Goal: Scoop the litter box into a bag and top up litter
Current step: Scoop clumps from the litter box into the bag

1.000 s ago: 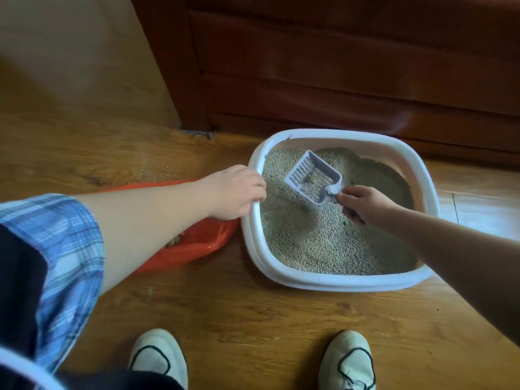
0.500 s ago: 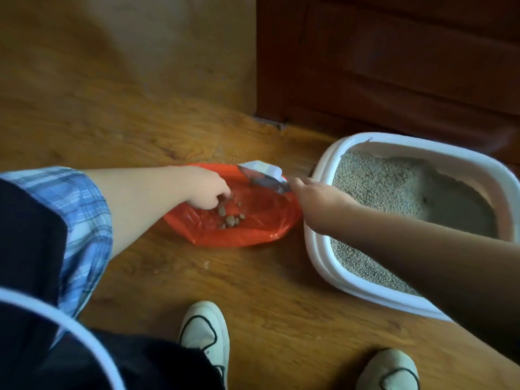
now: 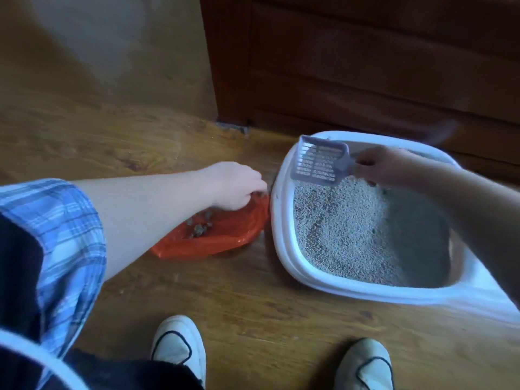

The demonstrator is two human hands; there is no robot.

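Observation:
A white litter box point(image 3: 284, 220) filled with grey litter point(image 3: 349, 235) sits on the wooden floor at the right. My right hand point(image 3: 385, 167) grips the handle of a pale slotted scoop point(image 3: 319, 163), held empty above the box's far left corner. Left of the box lies an open orange bag point(image 3: 225, 243) with several dark clumps point(image 3: 201, 225) inside. My left hand point(image 3: 233, 185) pinches the bag's upper edge, right beside the box rim.
A dark wooden cabinet point(image 3: 365, 66) stands directly behind the box. My two white shoes point(image 3: 178, 347) point(image 3: 364, 364) are at the bottom. Scattered litter grains lie on the floor point(image 3: 112, 136) behind the bag.
The scoop tipped clumps into the orange bag, then my right hand carried it back, empty, over the litter box. My left hand left the box rim and now holds the bag's edge.

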